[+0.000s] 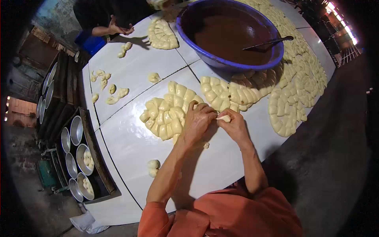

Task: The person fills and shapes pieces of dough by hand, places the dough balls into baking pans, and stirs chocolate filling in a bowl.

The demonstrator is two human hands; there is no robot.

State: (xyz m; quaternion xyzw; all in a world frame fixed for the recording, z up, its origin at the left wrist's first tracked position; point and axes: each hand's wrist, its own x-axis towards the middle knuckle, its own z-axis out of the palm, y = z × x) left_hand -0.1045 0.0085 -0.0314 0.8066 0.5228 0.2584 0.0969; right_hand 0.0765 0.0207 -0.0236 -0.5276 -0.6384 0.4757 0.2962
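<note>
Over the white tiled table, my left hand has its fingers curled beside a slab of pale dough pieces. What lies under those fingers is hidden. Close to its right, my right hand pinches a small piece of dough between thumb and fingers. The two hands nearly meet at that piece. Just beyond them lies another slab of joined dough pieces. A small scrap of dough sits below the hands, and two round dough lumps rest by my left forearm.
A purple basin of brown filling, with a spoon, stands at the back. More dough covers the right side. At left, a tray holds several round metal tins. Another person's hand is across the table.
</note>
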